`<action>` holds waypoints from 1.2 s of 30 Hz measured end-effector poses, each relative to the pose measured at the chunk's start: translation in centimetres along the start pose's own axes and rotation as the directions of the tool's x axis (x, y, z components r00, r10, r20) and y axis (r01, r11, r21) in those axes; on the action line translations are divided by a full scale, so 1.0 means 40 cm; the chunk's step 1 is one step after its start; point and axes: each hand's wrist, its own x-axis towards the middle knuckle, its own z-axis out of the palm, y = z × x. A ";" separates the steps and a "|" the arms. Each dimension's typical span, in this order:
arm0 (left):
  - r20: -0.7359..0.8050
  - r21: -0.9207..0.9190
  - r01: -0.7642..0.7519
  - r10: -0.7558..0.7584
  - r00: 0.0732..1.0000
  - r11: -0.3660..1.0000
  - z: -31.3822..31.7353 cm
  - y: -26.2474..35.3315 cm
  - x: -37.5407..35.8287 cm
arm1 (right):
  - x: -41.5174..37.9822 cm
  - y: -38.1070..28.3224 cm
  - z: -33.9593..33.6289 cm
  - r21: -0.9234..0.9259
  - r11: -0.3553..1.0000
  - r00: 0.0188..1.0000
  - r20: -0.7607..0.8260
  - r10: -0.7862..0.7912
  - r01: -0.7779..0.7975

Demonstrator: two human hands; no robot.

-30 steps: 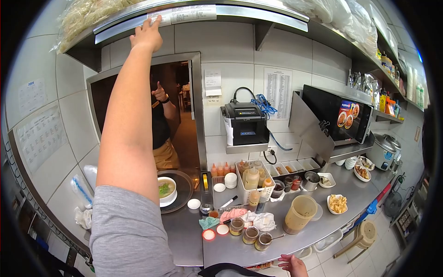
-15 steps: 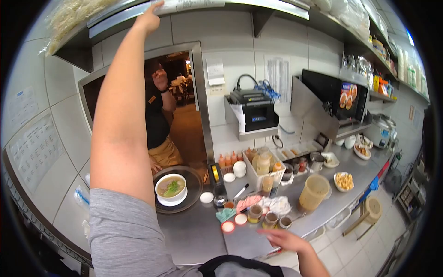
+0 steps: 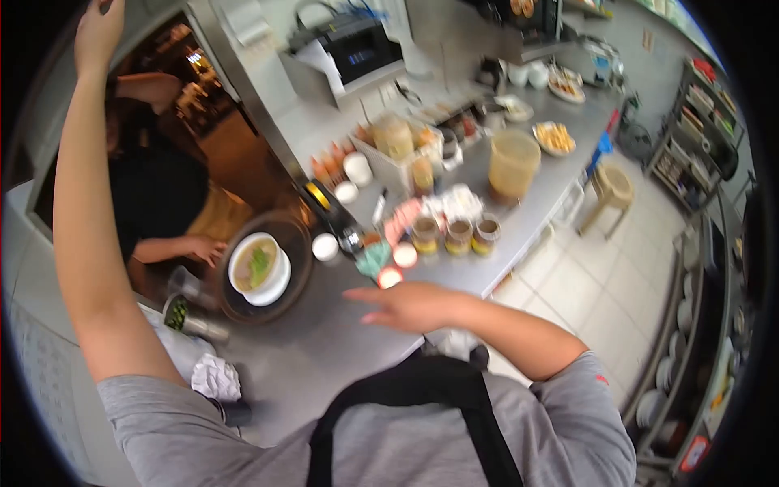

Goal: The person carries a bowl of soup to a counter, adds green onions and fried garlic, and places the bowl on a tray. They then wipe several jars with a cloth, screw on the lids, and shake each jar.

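My left hand (image 3: 99,32) is raised high at the top left; its fingertips run out of the frame, so what it touches is hidden. Over the steel counter (image 3: 324,365) hangs my right hand (image 3: 406,307), fingers apart and empty, near a red-rimmed white lid (image 3: 390,277) and a green cloth (image 3: 374,259). Left of it, a white bowl of soup with green herbs (image 3: 256,264) sits on a white saucer on a round dark tray (image 3: 302,260). Beyond the lids stand several small jars (image 3: 458,236).
A person in black (image 3: 158,191) stands behind the pass window, one hand beside the tray. A bin of bottles (image 3: 393,138), a plastic pitcher (image 3: 514,165) and a plate of yellow food (image 3: 555,138) line the counter. A stool (image 3: 608,191) stands right.
The view has turned right and down. My right hand has moved left over the counter toward the tray. The person behind the window has leaned in closer. My left arm stays raised.
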 end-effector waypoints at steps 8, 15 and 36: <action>0.902 -0.365 0.455 0.188 0.389 0.812 -0.134 0.431 -0.949 | -0.916 0.628 0.519 -0.442 -0.149 -0.008 -0.303 0.953 -0.885; 0.995 -0.050 0.684 -0.025 0.099 0.728 -0.122 0.636 -1.311 | -0.855 0.503 0.095 0.086 0.474 0.306 -0.661 0.685 -0.876; 0.515 0.544 0.766 -0.857 0.018 0.343 -0.683 0.820 -1.509 | 0.124 1.049 -0.321 -0.434 0.900 0.999 -0.017 -0.040 0.029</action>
